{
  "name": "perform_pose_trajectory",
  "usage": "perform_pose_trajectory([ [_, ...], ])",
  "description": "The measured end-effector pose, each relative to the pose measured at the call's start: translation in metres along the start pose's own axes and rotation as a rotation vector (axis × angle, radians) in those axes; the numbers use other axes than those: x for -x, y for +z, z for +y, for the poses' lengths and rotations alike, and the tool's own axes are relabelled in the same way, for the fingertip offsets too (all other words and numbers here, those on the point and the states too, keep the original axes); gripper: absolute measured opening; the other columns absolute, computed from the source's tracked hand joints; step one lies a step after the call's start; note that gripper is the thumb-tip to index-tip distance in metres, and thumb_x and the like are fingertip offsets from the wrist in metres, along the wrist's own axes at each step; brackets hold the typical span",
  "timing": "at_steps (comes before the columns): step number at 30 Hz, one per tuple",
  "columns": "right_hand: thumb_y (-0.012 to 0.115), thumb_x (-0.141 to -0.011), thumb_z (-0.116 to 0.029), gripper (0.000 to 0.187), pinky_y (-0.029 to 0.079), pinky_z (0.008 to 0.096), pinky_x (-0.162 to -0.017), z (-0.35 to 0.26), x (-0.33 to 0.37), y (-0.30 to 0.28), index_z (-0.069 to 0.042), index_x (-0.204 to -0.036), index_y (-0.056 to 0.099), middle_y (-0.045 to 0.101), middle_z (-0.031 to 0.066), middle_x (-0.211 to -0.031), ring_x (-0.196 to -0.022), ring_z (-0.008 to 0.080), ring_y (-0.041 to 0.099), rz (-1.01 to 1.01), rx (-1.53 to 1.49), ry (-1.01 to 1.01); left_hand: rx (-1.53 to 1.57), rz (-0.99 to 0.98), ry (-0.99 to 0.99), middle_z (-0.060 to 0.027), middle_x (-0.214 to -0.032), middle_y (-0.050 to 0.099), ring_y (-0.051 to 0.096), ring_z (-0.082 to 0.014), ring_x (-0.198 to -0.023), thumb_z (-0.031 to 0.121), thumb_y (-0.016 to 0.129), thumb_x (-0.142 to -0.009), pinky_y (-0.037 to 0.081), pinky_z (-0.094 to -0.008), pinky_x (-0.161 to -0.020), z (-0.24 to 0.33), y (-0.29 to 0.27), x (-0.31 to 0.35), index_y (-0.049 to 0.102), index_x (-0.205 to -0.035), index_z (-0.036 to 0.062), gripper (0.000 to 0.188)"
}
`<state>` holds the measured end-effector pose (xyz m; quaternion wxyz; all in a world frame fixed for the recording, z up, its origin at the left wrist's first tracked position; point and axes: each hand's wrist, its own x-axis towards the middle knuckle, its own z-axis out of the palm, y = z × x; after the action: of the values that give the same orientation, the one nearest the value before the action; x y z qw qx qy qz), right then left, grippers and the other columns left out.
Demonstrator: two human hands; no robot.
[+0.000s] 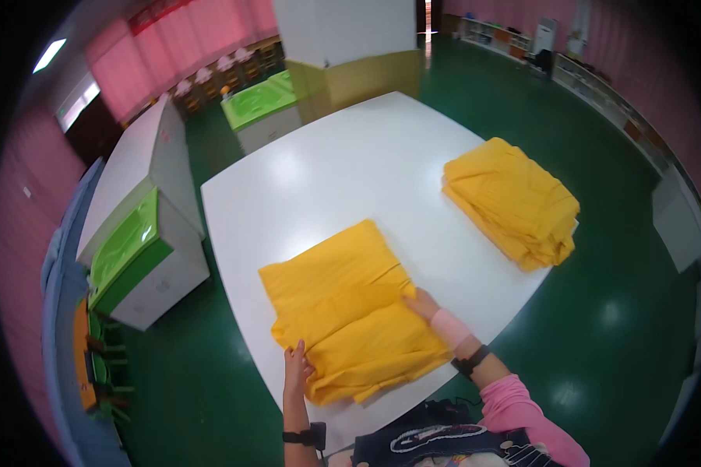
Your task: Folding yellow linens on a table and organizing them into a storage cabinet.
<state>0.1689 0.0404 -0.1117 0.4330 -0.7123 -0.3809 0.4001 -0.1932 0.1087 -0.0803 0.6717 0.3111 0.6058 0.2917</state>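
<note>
A yellow cloth (pixel 350 311) lies partly folded near the front edge of the white table (pixel 319 183), with a raised fold running across its middle. My left hand (pixel 297 369) is closed on the cloth's left edge, its thumb or a finger pointing up along the fabric. On the opposite side, my right hand (pixel 421 304) grips the right end of the fold, fingertips partly hidden by the cloth. A thick stack of folded yellow cloth (pixel 514 202) sits at the table's right edge, apart from both hands.
Left of the table stands a white cabinet with a green basin (pixel 128 237); another green-topped unit (pixel 261 103) is beyond the far edge, beside a pillar (pixel 350 62). Small chairs (pixel 105 362) stand at the far left. Low shelves (pixel 600 89) line the right wall.
</note>
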Motion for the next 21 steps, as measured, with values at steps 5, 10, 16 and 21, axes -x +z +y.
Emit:
perform_pose_trajectory([
  [5, 0.063, -0.080, -0.035, 0.053, 0.044, 0.0309, -0.084, -0.025, 0.045, 0.012, 0.002, -0.117, 0.049, 0.059, 0.0106, -0.106, -0.096, 0.0196, 0.056, -0.187, -0.322, 0.122, 0.118, -0.346, 0.131, -0.0116, -0.127, 0.042, 0.052, -0.0267, -0.106, 0.015, 0.056, -0.084, 0.048, -0.0390, -0.085, 0.007, 0.045, 0.049, 0.030, -0.131, 0.0059, 0.054],
  [10, 0.061, -0.083, -0.027, 0.052, 0.041, 0.0299, -0.088, -0.035, 0.110, -0.040, 0.000, -0.124, 0.043, 0.055, 0.0086, -0.114, -0.103, 0.0169, 0.052, -0.354, -0.529, 0.081, 0.139, -0.410, -0.005, -0.0116, -0.120, 0.050, 0.050, -0.0260, -0.108, 0.009, 0.057, -0.082, 0.046, -0.0387, -0.088, -0.039, 0.060, 0.095, 0.038, -0.125, 0.0022, 0.047],
  [16, 0.060, -0.084, -0.024, 0.056, 0.040, 0.0283, -0.091, -0.034, 0.180, -0.154, -0.001, -0.129, 0.036, 0.048, 0.0074, -0.123, -0.108, 0.0146, 0.048, -0.414, -0.529, 0.020, 0.104, -0.380, 0.023, -0.0121, -0.120, 0.049, 0.051, -0.0268, -0.107, 0.004, 0.057, -0.081, 0.045, -0.0390, -0.088, -0.081, 0.139, 0.161, 0.037, -0.126, 0.0023, 0.049],
  [21, 0.060, -0.084, -0.022, 0.060, 0.040, 0.0291, -0.091, -0.018, 0.191, -0.269, -0.005, -0.133, 0.029, 0.045, 0.0062, -0.125, -0.108, 0.0145, 0.047, -0.502, -0.664, 0.095, 0.250, -0.412, 0.071, -0.0130, -0.120, 0.049, 0.050, -0.0273, -0.108, 0.006, 0.057, -0.081, 0.044, -0.0393, -0.089, -0.086, 0.233, 0.221, 0.035, -0.126, 0.0013, 0.050],
])
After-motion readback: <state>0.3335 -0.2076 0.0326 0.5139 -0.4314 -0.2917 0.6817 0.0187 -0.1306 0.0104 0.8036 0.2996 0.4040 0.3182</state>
